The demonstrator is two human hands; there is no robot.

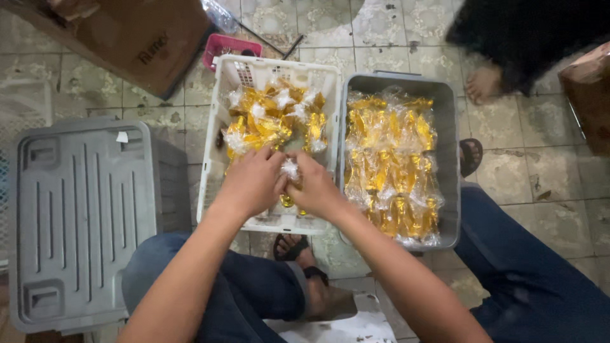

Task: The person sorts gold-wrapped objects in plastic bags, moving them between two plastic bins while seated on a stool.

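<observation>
Head view, looking down: both hands meet over the near part of the white basket (219, 127) on the floor. The left hand (251, 181) and right hand (314, 187) are each closed round one small gold item in a clear wrapper (290, 170) — fingers pinched at its crinkled top, a gold end showing below. By my judgement the step in hand is wrapping or twisting that piece shut. More wrapped gold pieces (273, 117) fill the far end of the basket; the grey bin (450, 159) just to the right holds neat rows. The next move likely calls for a firm pinch without tearing the film.
</observation>
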